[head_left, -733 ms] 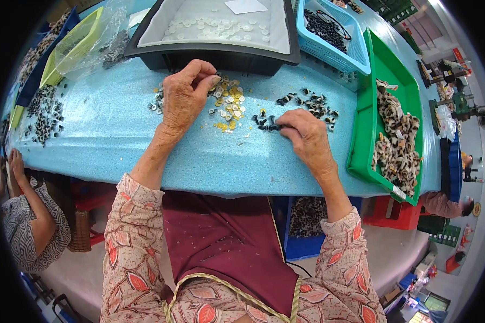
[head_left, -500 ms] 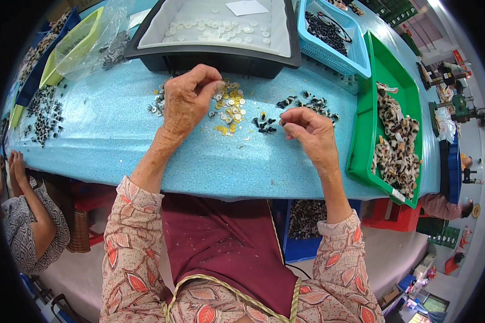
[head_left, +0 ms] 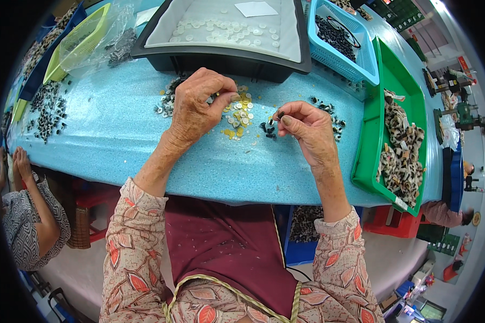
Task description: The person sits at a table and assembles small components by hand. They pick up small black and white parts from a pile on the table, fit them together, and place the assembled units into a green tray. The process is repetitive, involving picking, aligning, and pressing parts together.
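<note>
My left hand (head_left: 199, 107) hovers over the table with thumb and index finger pinched together. Whatever lies in that pinch is mostly hidden. Just right of it spreads a pile of small white and yellow discs (head_left: 239, 116). My right hand (head_left: 310, 132) pinches a small black peg (head_left: 281, 114) between thumb and index finger. Beside its fingertips lie a few more black stemmed pegs (head_left: 268, 129). Another group of black and white pegs (head_left: 337, 126) is partly behind the right hand, and a similar heap (head_left: 167, 105) sits left of my left hand.
A black tray (head_left: 221, 58) with translucent discs stands ahead. To the right are a blue basket (head_left: 342, 64) of black pieces and a green bin (head_left: 365, 156) of spotted plush pieces. Black pegs (head_left: 47, 116) and a yellow-green basket (head_left: 73, 46) lie left; another person (head_left: 35, 226) sits there.
My right hand has moved slightly left and away from me, and a black peg now shows clearly in its fingers. My left hand has shifted a little right. The whole view has shifted slightly.
</note>
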Demonstrator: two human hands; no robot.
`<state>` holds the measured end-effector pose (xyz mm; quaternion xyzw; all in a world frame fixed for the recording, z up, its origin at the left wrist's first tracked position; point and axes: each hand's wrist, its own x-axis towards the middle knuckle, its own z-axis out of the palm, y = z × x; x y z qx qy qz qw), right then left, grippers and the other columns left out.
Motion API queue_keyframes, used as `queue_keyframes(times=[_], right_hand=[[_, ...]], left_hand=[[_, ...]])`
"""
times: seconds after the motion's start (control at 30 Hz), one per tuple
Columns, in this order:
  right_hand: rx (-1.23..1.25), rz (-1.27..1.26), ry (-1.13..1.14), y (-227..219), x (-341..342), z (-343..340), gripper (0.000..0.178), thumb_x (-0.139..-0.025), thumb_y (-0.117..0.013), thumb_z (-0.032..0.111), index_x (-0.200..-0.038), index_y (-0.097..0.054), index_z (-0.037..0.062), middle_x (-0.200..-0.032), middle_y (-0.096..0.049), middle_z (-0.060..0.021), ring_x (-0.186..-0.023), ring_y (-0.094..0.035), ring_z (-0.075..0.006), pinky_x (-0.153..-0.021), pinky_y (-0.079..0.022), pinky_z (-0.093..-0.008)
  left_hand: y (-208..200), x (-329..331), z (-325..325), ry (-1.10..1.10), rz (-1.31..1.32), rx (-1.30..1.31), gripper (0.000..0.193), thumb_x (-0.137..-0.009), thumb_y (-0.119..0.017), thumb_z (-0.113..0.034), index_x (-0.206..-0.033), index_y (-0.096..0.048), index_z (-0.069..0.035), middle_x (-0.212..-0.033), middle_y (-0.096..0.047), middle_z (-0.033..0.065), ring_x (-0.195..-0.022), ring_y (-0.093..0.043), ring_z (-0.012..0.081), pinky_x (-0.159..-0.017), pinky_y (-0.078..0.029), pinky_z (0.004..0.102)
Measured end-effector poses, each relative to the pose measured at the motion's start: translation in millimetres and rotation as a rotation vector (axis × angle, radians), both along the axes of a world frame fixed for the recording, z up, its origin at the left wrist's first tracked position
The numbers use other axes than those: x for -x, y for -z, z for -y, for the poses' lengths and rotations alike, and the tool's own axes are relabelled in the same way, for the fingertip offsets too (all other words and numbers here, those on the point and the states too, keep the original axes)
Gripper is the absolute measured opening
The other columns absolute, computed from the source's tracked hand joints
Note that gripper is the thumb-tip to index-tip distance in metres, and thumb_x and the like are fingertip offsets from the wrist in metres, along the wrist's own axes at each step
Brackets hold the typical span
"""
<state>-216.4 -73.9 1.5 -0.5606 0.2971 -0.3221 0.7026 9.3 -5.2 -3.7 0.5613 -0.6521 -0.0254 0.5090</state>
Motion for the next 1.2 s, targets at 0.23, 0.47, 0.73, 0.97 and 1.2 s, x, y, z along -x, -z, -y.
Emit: queue_keyframes(times=[0.23,0.47,0.73,0.97,1.2], right_hand=[[0.022,0.014,0.007,-1,-1,2,0.015,-0.080,-0.070,0.003,-0.093,-0.065,-0.0016,-0.083,-0.067,-0.0072,-0.072,-0.062,-0.0112,-0.065,-0.053,-0.0243],[0.004,0.014,0.037,-1,-6,1,0.016,-0.079,-0.071,0.004,-0.093,-0.065,-0.0017,-0.080,-0.066,-0.0068,-0.070,-0.062,-0.0113,-0.065,-0.052,-0.0242],[-0.009,0.046,0.075,2,-11,2,0.016,-0.079,-0.071,0.003,-0.093,-0.065,-0.0011,-0.080,-0.066,-0.0065,-0.072,-0.062,-0.0114,-0.067,-0.053,-0.0253],[-0.177,0.303,0.070,7,-31,5,0.019,-0.079,-0.070,0.002,-0.097,-0.063,0.0005,-0.090,-0.066,-0.0076,-0.080,-0.065,-0.0134,-0.073,-0.056,-0.0271],[-0.347,0.439,0.041,2,-61,1,0.018,-0.081,-0.067,-0.001,-0.098,-0.063,0.0003,-0.091,-0.066,-0.0081,-0.083,-0.066,-0.0154,-0.077,-0.057,-0.0262]], left_hand=[[1,0,2,0.000,0.036,0.013,0.012,-0.068,-0.073,0.001,-0.076,-0.066,-0.004,-0.076,-0.064,0.0046,-0.074,-0.061,0.0162,-0.063,-0.049,0.0289],[2,-1,2,0.011,0.058,0.022,0.011,-0.068,-0.074,-0.001,-0.076,-0.066,-0.004,-0.075,-0.065,0.0048,-0.074,-0.062,0.0178,-0.064,-0.050,0.0299],[2,1,3,0.001,0.062,0.002,0.010,-0.069,-0.074,-0.002,-0.075,-0.067,-0.004,-0.075,-0.065,0.0047,-0.074,-0.062,0.0186,-0.065,-0.051,0.0306],[1,0,3,-0.003,0.086,0.002,0.011,-0.067,-0.074,-0.002,-0.075,-0.066,-0.004,-0.074,-0.065,0.0053,-0.073,-0.062,0.0192,-0.065,-0.051,0.0315],[2,0,4,-0.005,0.089,0.020,0.015,-0.065,-0.075,-0.001,-0.076,-0.066,-0.004,-0.075,-0.064,0.0062,-0.073,-0.062,0.0203,-0.064,-0.050,0.0315]])
